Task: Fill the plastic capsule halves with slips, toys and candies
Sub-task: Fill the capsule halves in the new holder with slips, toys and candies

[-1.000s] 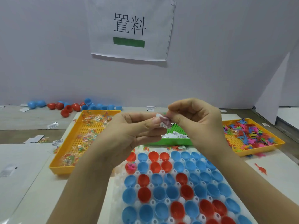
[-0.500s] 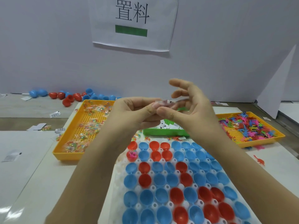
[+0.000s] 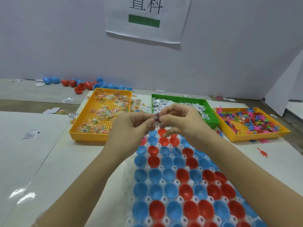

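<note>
Both hands meet above the far end of a white holder tray (image 3: 177,182) that carries several open blue and red capsule halves (image 3: 170,176). My left hand (image 3: 131,126) and my right hand (image 3: 182,122) pinch between their fingertips a small bundle (image 3: 156,117): a printed paper slip with something pinkish against it. A pink toy lies in one half at the tray's far left, partly hidden by my left hand.
Behind the hands stand an orange tray of wrapped candies (image 3: 101,115), a green tray of paper slips (image 3: 183,104) and an orange tray of coloured plastic toys (image 3: 250,123). Closed red and blue capsules (image 3: 78,84) lie along the wall. A red toy (image 3: 262,152) lies loose on the right.
Both hands have come down and nearer the capsule tray, still pinching the small bundle. My right hand's fingers, spread half a second ago, have curled in again.
</note>
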A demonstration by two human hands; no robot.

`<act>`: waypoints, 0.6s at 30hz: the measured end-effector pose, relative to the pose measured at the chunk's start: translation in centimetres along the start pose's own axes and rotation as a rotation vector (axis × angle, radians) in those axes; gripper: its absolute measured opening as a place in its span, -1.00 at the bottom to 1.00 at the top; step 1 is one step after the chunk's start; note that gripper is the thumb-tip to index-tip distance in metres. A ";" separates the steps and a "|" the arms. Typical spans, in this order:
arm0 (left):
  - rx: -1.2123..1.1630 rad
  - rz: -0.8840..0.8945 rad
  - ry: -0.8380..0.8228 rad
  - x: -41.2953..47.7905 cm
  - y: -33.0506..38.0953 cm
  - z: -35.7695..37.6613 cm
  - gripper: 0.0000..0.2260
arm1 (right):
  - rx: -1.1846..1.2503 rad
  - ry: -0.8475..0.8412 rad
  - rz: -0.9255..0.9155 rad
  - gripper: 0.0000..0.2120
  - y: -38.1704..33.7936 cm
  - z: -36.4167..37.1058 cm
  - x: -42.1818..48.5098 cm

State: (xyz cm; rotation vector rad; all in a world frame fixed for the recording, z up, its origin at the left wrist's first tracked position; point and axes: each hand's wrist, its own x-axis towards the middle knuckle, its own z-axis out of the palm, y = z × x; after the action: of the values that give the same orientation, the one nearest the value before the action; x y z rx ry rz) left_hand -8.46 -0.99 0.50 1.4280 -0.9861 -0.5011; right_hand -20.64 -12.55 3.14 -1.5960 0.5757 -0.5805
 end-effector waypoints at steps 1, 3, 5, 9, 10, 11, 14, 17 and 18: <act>-0.008 -0.015 0.016 -0.3 -0.6 -0.2 -0.77 | -0.016 -0.014 0.016 -0.88 0.3 0.4 0.0; -0.009 -0.035 0.030 -0.6 -1.5 -0.5 -0.80 | -0.054 -0.020 0.014 -0.87 0.9 1.1 0.2; 0.074 -0.004 0.068 -0.6 -2.4 -1.0 -0.83 | -0.119 0.011 0.000 -0.86 1.3 1.3 0.7; 0.495 0.128 0.317 0.1 -4.1 -3.7 -0.77 | -0.316 0.048 0.114 -0.88 2.1 0.5 1.7; 0.586 0.109 0.340 0.3 -4.6 -4.4 -0.75 | -0.378 0.041 0.145 -0.88 2.4 0.3 1.9; 0.648 0.062 0.341 0.4 -5.0 -5.0 -0.73 | -0.433 0.033 0.164 -0.89 2.6 0.2 2.0; 0.743 -0.062 0.297 0.7 -6.0 -5.9 -0.69 | -0.550 -0.008 0.185 -0.91 3.1 0.4 2.1; 0.800 -0.081 0.276 0.9 -6.3 -6.1 -0.68 | -0.702 -0.049 0.172 -0.91 3.0 0.7 2.3; 0.810 -0.088 0.278 0.9 -6.4 -6.2 -0.68 | -0.749 -0.063 0.165 -0.91 2.9 0.8 2.4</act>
State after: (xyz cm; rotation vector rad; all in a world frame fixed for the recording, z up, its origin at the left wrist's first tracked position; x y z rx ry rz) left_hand -1.32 1.01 -4.49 2.1958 -0.9385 0.0703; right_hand -18.38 -13.84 0.30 -2.2248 0.9361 -0.1839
